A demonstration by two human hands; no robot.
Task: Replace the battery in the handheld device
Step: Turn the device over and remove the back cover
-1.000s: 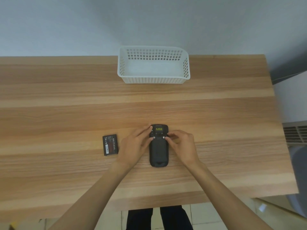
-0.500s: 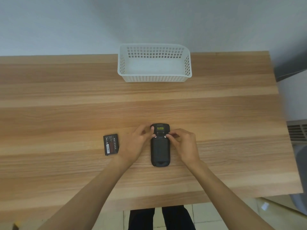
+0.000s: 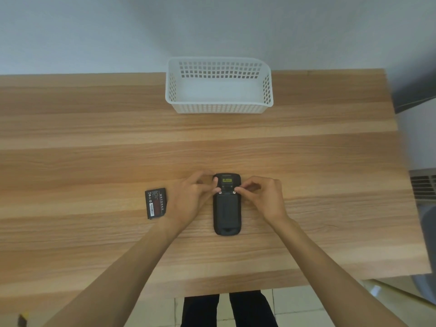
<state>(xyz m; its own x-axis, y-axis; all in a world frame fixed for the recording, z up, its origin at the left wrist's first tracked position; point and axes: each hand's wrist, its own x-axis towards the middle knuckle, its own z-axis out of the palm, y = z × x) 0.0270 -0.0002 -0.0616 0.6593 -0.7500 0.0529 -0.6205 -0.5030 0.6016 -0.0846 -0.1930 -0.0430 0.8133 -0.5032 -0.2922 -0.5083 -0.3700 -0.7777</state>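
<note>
barely anything has shifted across the last second: the fingers (image 3: 215, 190) of the left hand (image 3: 188, 201) and those of the right hand (image 3: 262, 199) stay pinched onto the two small pale latches at the top edge of the back cover, one fingertip group on each side, drawn together rather than spread. the left hand's upper fingers have curled in a little more against the device's top corner, and the right hand's knuckles look slightly more bunched; whether either latch has actually turned or slid is too small to tell.

between the two sets of fingers lies the handheld device (image 3: 227, 205), face down on the counter (image 3: 94, 149), its dark back cover seated flat and running from the fingertips toward the person. that cover being in place, with both hands working the latches, reads as either locking a fresh cell in or unlocking to get the old one out; the frames alone don't settle which.

just outside the left hand, apart from it and flat on the counter, sits a loose battery (image 3: 155, 202), label up. well beyond the fingers, away from the person, stands a white basket (image 3: 219, 108), nothing visible inside it.
</note>
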